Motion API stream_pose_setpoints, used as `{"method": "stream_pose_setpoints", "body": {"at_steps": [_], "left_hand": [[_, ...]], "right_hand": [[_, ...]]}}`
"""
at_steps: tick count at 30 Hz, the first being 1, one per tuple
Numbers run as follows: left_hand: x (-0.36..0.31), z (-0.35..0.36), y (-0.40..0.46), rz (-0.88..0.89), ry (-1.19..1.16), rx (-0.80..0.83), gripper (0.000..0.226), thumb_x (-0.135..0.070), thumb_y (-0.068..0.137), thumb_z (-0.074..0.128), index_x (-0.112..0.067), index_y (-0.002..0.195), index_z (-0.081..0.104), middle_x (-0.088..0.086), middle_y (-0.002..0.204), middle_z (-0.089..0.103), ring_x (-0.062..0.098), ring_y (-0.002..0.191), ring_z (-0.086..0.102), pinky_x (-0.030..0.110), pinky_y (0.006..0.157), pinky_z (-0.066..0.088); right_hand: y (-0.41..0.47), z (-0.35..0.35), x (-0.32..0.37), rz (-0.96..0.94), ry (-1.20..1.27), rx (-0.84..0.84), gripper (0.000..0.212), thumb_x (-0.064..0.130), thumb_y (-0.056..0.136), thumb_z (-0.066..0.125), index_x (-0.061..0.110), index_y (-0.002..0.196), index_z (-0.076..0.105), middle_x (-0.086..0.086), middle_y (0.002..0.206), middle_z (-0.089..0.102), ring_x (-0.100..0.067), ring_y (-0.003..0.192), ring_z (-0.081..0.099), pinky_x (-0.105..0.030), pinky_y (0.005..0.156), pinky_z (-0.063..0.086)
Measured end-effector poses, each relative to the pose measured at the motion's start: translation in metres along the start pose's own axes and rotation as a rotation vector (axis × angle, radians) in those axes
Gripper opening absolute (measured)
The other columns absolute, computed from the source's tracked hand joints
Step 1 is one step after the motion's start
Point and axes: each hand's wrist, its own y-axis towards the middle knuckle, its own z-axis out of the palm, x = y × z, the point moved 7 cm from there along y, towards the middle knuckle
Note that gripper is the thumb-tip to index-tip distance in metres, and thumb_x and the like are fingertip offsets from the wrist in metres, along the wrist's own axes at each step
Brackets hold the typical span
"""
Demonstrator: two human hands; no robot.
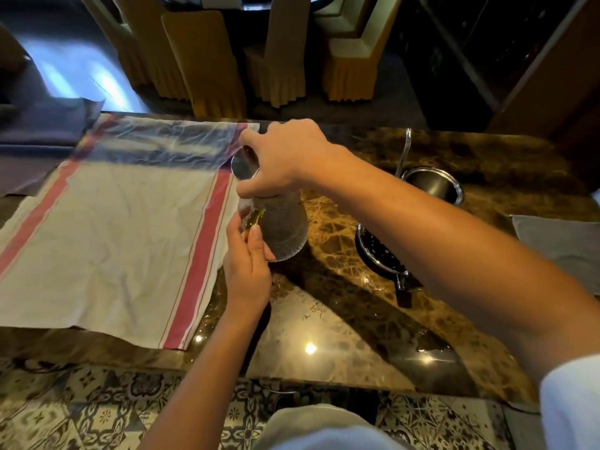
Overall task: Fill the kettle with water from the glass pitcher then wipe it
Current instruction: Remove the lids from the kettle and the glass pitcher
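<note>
My left hand (248,271) gripped the glass pitcher's (285,228) handle on the bench (341,319) while my right hand (285,157) clasped the lid (243,165) at its top.

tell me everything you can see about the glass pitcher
The glass pitcher is clear, with a finely textured, bulbous body narrowing to a neck. It stands on the brown marble counter just beside the right edge of the red-striped cloth. An amber-tinted handle shows on its left side, where the left hand grips it. The right hand covers the top, fingers on a shiny metal lid. Any water level cannot be made out.
</note>
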Motion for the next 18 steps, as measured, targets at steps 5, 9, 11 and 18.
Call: {"method": "stream_pose_setpoints", "body": {"at_steps": [5,9,11,18], "left_hand": [[0.005,-0.011,0.004,0.034,0.065,0.045,0.045,-0.032,0.112,0.031,-0.017,0.152,0.041,-0.004,0.069,0.057,0.008,0.058,0.055,0.024,0.059,0.044],[0.007,-0.011,0.004,0.051,0.093,0.018,0.043,-0.031,0.111,0.032,-0.017,0.151,0.042,-0.004,0.071,0.056,0.008,0.059,0.054,0.022,0.058,0.042],[0.006,-0.01,0.004,0.055,0.096,0.014,0.041,-0.028,0.111,0.033,-0.014,0.148,0.044,-0.003,0.07,0.056,0.008,0.06,0.055,0.016,0.057,0.041],[0.002,-0.008,0.003,0.051,0.078,0.023,0.038,-0.026,0.11,0.033,-0.01,0.143,0.044,-0.004,0.067,0.054,0.014,0.062,0.056,0.018,0.056,0.04]], "right_hand": [[0.007,-0.007,0.005,-0.045,-0.127,0.088,0.093,0.087,0.083,0.041,0.02,0.148,0.044,-0.003,0.095,0.047,-0.024,0.086,0.049,-0.037,0.071,0.042],[0.0,-0.003,0.0,-0.031,-0.039,0.076,0.091,0.086,0.085,0.042,0.021,0.149,0.042,0.0,0.09,0.044,-0.023,0.082,0.047,-0.033,0.065,0.037],[-0.004,0.002,-0.003,-0.012,0.019,0.002,0.087,0.084,0.084,0.043,0.021,0.144,0.046,0.0,0.088,0.045,-0.023,0.078,0.048,-0.031,0.062,0.035],[-0.008,0.01,-0.008,0.025,0.129,-0.091,0.083,0.084,0.083,0.045,0.02,0.136,0.051,0.004,0.083,0.049,-0.018,0.073,0.052,-0.03,0.064,0.038]]}}
